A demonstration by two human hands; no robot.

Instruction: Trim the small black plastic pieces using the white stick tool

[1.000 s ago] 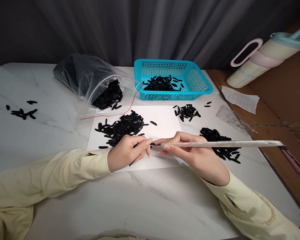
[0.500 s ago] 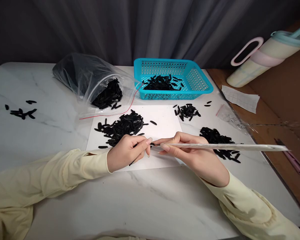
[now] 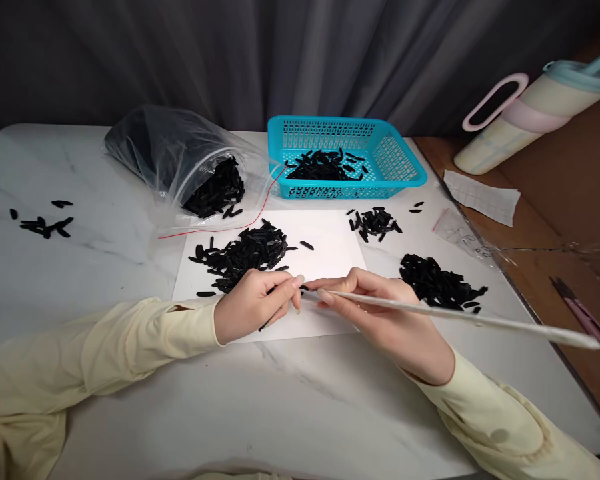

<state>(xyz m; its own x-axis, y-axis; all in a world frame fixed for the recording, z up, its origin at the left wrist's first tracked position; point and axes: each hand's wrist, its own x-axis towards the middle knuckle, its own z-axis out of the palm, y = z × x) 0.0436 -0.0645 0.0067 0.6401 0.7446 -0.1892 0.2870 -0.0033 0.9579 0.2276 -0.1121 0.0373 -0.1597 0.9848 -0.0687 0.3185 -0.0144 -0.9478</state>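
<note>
The person's left hand (image 3: pixel 247 305) rests on the white paper sheet (image 3: pixel 330 250) near the middle of the tabletop (image 3: pixel 280 413), its grip closed on a small black piece (image 3: pixel 305 288) pinched between thumb and forefinger, so the piece's end points toward the other hand. The right hand (image 3: pixel 380 313) meets it there, fingers closed round a long thin white rod (image 3: pixel 460 316), held like a pen with its tip at the piece and its tail slanting out toward the tabletop's right edge. The heel of each hand lies low on the tabletop, which probably steadies the fine work. A loose heap of black pieces (image 3: pixel 247 252) lies on the sheet just behind the left hand, within easy reach. Another heap (image 3: pixel 437 283) sits behind the right hand. At the far edge stand a turquoise basket (image 3: pixel 397 163) and a clear plastic bag (image 3: pixel 175 157), both holding more pieces.
</note>
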